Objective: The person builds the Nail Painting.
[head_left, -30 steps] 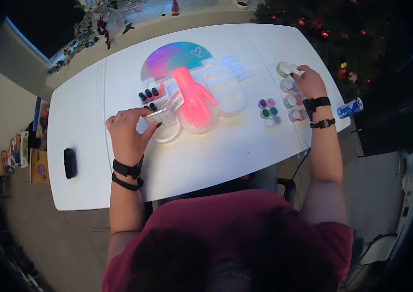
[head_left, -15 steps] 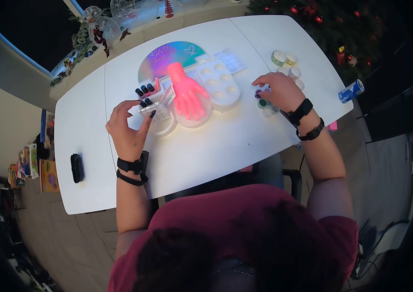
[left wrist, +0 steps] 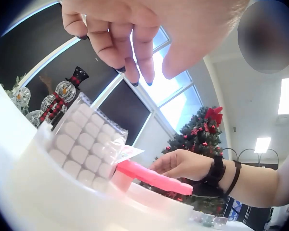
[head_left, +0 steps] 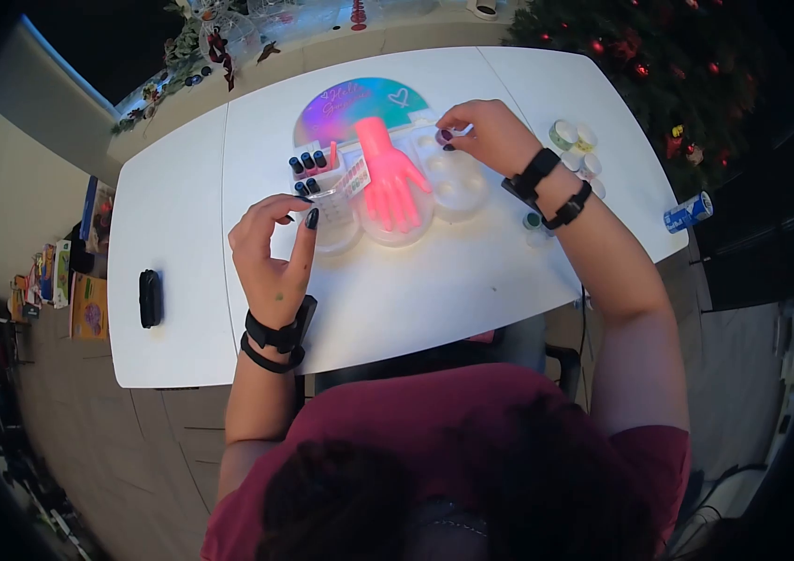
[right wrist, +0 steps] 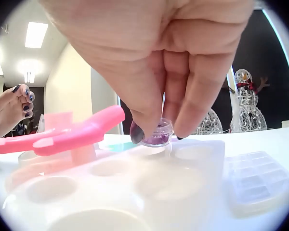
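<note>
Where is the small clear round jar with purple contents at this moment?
The jar is near the right wrist view's centre, pinched in the right hand, at the far end of the white plastic tray with hollows.

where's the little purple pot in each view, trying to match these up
Head: upper middle, slightly right; purple pot pinched in the right hand.
Left wrist: can't make it out.
Right wrist: just below centre.
Shared landmark: the pink model hand, in all three views.

Your head view from high up, facing down across the white table [head_left: 406, 304], left-wrist low, tilted upward, right-wrist close by the welled tray [right wrist: 98, 192], head and right-wrist sharing the pink practice hand [right wrist: 82, 136]
</note>
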